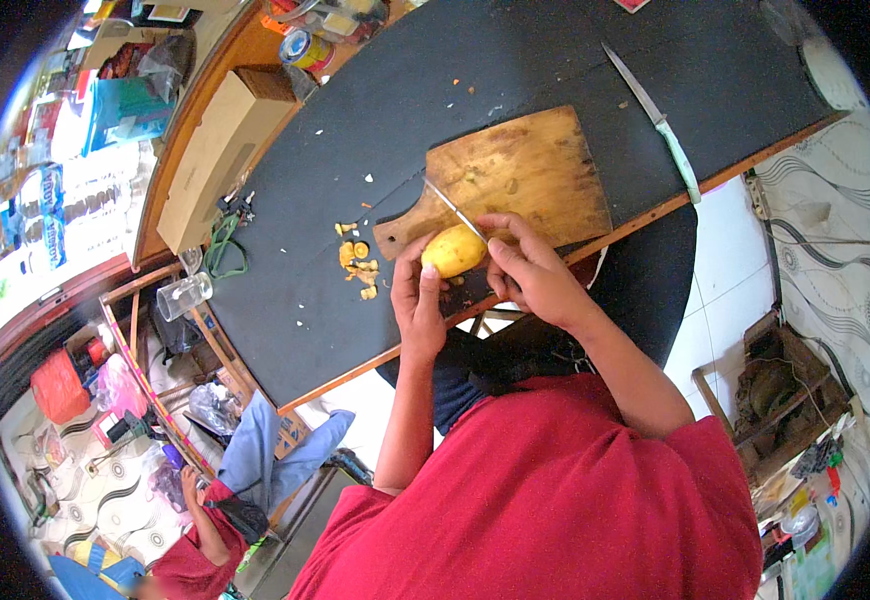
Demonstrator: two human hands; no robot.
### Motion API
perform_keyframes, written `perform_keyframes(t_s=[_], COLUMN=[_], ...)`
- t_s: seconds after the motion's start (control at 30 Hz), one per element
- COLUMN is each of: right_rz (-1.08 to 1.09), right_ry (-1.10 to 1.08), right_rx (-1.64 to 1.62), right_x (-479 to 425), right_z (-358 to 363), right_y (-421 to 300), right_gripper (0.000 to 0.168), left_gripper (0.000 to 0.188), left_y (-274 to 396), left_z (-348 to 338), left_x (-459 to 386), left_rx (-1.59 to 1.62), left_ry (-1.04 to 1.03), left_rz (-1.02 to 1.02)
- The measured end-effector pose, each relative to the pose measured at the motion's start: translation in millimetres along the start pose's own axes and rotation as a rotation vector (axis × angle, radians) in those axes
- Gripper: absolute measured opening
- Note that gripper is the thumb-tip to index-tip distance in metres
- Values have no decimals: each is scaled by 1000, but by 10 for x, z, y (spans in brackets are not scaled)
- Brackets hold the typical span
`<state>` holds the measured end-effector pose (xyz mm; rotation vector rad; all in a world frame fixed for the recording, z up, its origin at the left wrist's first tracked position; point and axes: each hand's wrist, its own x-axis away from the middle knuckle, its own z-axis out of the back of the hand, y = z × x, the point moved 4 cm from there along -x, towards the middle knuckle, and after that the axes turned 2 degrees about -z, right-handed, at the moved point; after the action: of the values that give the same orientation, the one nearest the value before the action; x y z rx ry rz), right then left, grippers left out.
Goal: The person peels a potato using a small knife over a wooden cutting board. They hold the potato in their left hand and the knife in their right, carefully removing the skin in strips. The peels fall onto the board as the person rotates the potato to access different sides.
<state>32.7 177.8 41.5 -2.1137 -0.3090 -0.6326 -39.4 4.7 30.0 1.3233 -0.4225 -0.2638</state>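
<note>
My left hand (418,300) holds a yellow potato (454,251) above the near edge of the table. In my right hand (529,266) is a small knife, its thin blade (450,202) pointing away over the potato; its handle is hidden by the fingers. Just beyond the hands lies a wooden cutting board (525,172) with a short handle that has a hole. Left of the board sit several small yellow-orange pieces (358,259), some round. Farther right, a larger knife with a pale green handle (676,157) rests on the table.
The dark tabletop (315,195) carries small scattered scraps. Along its left side are a clear glass (185,296), a green cord (225,247), a long cardboard box (229,150) and a can (306,50). Another person in a red top and blue trousers (277,450) is at the lower left.
</note>
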Motion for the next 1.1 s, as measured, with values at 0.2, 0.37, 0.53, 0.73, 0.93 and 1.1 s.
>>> perform_keyframes(t_s=[0.2,0.37,0.53,0.73,0.93,1.1], right_rz=[67,257,292,285,261,247], right_ry=[-33,0,-3,-17,-49,-62], right_rx=[261,508,456,447,486,474], right_x=[1,28,16,-6,1,8], right_z=[41,67,60,63,96,91], right_y=[-32,-34,51,80,23,8], right_gripper=[36,35,34,35,35,35], left_gripper=[41,40,43,52,45,56], left_y=[95,9,13,23,24,62], left_z=[-7,15,-18,-18,-5,-42], left_x=[8,14,18,4,32,15], left_rx=[2,100,147,120,195,163], left_ry=[-27,-39,-50,-15,-46,0], left_rz=[-10,-19,-17,14,51,13])
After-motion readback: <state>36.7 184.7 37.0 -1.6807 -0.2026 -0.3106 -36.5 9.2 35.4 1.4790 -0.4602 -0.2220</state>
